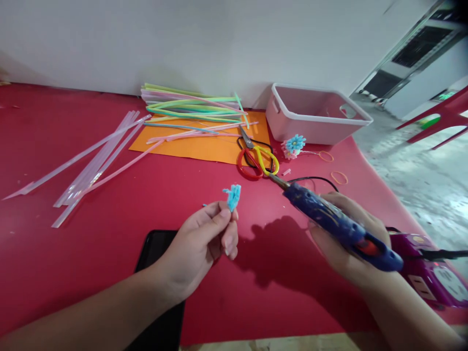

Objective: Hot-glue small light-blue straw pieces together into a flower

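Observation:
Near the middle of the view, my left hand [206,239] pinches a small blue fuzzy piece [234,197] between thumb and fingertips. My right hand [351,234] is wrapped round a dark blue tool [329,217] with a metal tip, which looks like a glue gun. Its tip points up and left, by the handles of the scissors [261,158]. The two hands are apart. A black phone-like object [157,251] lies partly under my left forearm. Right of the scissors rests a blue and pink fuzzy flower [295,143].
Coloured fuzzy stems [193,107] lie on an orange sheet [204,151] at the back. Clear plastic strips [91,165] are at left on the red table [120,209]. A pink basket [314,127] stands back right, a purple power strip [420,273] at right.

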`<state>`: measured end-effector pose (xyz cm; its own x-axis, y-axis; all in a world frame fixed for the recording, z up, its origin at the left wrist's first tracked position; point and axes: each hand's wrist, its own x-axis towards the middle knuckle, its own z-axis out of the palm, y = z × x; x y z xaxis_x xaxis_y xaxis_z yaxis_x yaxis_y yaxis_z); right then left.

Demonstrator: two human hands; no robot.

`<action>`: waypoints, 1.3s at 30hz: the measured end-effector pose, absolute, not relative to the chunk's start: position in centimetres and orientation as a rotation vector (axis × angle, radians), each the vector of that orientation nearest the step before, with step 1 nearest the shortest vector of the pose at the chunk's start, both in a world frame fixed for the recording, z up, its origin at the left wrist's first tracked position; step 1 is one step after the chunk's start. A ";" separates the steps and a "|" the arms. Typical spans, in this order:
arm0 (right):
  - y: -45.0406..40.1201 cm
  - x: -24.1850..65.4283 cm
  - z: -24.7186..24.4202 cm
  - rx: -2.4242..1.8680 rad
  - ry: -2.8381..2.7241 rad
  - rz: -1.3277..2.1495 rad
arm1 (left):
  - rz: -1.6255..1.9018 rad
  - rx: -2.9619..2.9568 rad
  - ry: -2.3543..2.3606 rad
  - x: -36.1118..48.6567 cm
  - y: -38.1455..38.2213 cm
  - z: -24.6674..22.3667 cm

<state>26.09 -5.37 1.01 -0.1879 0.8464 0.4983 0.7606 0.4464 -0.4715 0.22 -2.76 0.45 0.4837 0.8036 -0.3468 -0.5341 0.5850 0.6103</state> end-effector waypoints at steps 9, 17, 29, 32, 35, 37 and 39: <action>-6.4 25.1 0.9 -1.135 -2.085 0.274 | 0.800 0.660 0.732 0.2 -3.3 0.2; -6.3 24.9 0.9 -1.065 -2.116 0.284 | 0.776 0.665 0.712 0.3 -3.2 0.3; -6.8 25.2 0.8 -1.146 -2.106 0.202 | 0.765 0.668 0.711 0.3 -3.1 0.1; -6.8 25.4 0.9 -1.101 -2.141 0.218 | 0.768 0.662 0.717 0.3 -3.1 0.2; -6.8 25.1 1.2 -1.149 -2.133 0.147 | 0.763 0.672 0.713 0.3 -3.2 0.2; -6.8 24.9 1.4 -1.187 -2.116 0.092 | 0.763 0.678 0.715 0.3 -3.2 0.2; -6.8 24.6 1.5 -1.206 -2.099 0.069 | 0.764 0.680 0.719 0.3 -3.1 0.2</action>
